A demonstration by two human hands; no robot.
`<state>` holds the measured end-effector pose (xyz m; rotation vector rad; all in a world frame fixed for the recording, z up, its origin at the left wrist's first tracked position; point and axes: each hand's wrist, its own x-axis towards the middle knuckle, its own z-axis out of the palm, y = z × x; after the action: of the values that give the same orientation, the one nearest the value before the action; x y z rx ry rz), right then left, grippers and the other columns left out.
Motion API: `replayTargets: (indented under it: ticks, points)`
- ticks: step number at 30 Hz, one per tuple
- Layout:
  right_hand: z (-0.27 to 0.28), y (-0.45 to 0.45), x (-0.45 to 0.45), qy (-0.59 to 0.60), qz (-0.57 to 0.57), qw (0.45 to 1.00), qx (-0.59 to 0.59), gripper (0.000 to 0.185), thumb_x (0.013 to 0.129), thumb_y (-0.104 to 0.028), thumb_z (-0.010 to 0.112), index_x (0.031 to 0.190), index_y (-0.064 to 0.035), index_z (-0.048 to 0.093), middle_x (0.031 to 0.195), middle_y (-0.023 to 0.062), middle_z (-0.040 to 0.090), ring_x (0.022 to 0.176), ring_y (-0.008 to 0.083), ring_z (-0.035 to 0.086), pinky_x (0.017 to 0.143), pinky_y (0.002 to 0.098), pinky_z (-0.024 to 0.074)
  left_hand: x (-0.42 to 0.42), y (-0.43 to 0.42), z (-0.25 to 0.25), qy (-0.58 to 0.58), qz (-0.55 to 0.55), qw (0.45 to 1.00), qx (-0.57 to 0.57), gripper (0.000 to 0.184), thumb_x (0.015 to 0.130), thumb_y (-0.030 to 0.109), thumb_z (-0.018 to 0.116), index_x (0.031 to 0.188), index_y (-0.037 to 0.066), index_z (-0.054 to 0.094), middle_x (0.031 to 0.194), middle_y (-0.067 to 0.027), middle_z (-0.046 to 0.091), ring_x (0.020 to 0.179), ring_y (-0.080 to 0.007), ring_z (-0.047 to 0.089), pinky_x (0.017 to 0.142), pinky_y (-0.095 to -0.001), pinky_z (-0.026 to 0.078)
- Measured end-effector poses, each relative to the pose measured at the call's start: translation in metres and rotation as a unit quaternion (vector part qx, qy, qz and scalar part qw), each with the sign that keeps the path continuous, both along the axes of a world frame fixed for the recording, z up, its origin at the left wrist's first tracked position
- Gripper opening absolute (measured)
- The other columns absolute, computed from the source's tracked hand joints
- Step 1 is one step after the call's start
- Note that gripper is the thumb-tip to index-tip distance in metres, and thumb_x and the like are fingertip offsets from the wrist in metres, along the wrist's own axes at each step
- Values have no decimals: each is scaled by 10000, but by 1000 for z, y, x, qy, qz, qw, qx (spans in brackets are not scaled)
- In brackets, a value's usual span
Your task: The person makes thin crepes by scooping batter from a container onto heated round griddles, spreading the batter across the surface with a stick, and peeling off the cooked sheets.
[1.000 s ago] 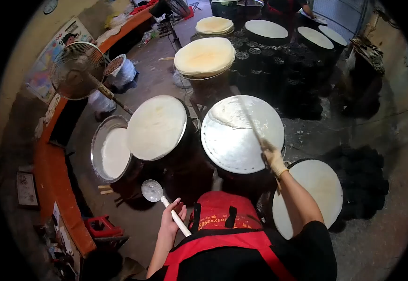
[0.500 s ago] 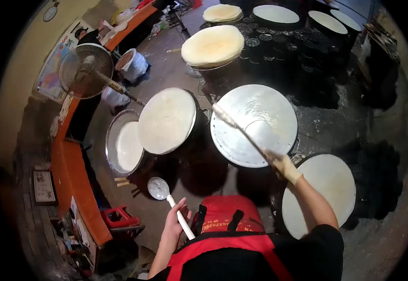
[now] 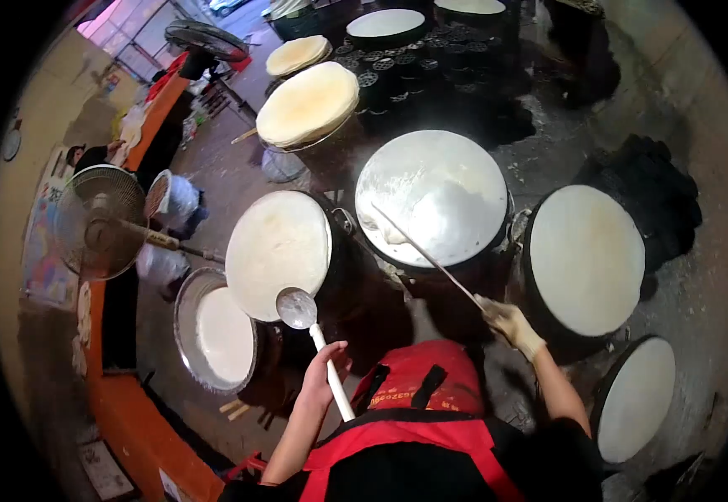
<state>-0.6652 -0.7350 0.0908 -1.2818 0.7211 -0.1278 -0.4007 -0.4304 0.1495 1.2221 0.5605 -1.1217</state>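
My left hand (image 3: 324, 375) holds a ladle (image 3: 298, 309) by its white handle. The wet bowl of the ladle is raised, overlapping the edge of the pale flatbread (image 3: 278, 251) on the left griddle in this view. In a pale work glove, my right hand (image 3: 509, 326) grips a long spreading stick (image 3: 435, 261). Its far end lies in thick white batter (image 3: 390, 231) at the lower left of the middle round griddle (image 3: 464, 188). A glossy thin coat covers much of that griddle.
A metal basin of white batter (image 3: 181, 335) stands at left. Pale rounds cover the right griddle (image 3: 585, 259) and another griddle (image 3: 638, 402). Stacked flatbreads (image 3: 307, 105) stand farther back. A fan (image 3: 100, 222) and an orange counter (image 3: 134, 422) line the left; a person (image 3: 92, 156) is behind.
The view has swung right, showing another griddle. The stick's end has moved from the griddle's upper left to its lower left. The ladle now appears higher, over the left flatbread's edge.
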Motion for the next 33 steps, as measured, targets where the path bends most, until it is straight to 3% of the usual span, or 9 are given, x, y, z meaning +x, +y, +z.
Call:
replayTargets:
  ticks: [3,6,11,15,20,21,22,23,33]
  points:
    - [-42,66,-45,-43,-90,994,-41,429,860,-134,547,1285,-91,510,870,6,543,556,60,451,508,215,375,26,33,-10,8,15,1000,-5,133,825,182,632,885,65,621,786,8,605,768,-147,558,775,-289,467]
    - [-25,125,23,-141,-247,922,262,463,906,-221,502,1357,-180,409,501,-53,338,359,73,326,327,213,253,41,74,-14,7,-1,1000,9,109,832,175,620,877,78,604,820,19,625,801,-119,559,821,-292,435]
    - [-23,139,267,-113,-273,953,61,435,878,3,411,1294,-120,452,680,-60,428,486,32,383,406,192,334,34,148,-1,-15,69,997,6,148,819,165,624,945,90,646,890,28,604,888,-98,537,899,-298,382]
    - [-114,107,418,-76,-359,928,-56,167,934,-252,392,928,-137,513,595,-18,440,424,104,403,380,245,353,28,193,5,-46,94,994,39,208,823,160,620,1013,82,653,874,58,582,862,-74,526,865,-267,382]
    - [-90,155,358,-124,-415,875,217,195,929,-343,414,940,-173,508,584,-29,423,389,101,377,326,272,318,29,215,3,-60,83,994,42,243,843,183,590,1064,100,648,875,82,563,860,-52,510,871,-256,360]
    - [-81,176,337,-101,-408,907,27,234,912,-362,446,1044,-179,509,574,-37,413,378,88,355,317,256,287,28,215,5,-59,80,994,40,249,847,188,584,1073,104,646,877,87,561,861,-48,507,875,-254,355]
    - [-71,174,309,-148,-402,867,255,297,901,-358,480,1146,-189,478,560,-41,399,375,82,342,321,230,266,28,211,6,-56,68,996,35,261,850,196,577,1088,110,640,899,93,561,880,-36,497,885,-252,348]
    - [-66,189,291,-93,-407,906,65,322,878,-405,512,1146,-228,487,547,-42,398,378,79,341,324,225,259,28,209,1,-53,56,997,24,264,849,196,577,1092,111,638,934,91,568,895,-37,493,900,-258,343]
    - [-15,114,213,-150,-404,869,242,458,754,-573,572,689,-127,489,522,4,432,344,135,356,323,269,263,13,162,-4,-62,-21,998,-7,277,841,210,563,1095,124,632,1088,88,570,999,-57,460,939,-289,319]
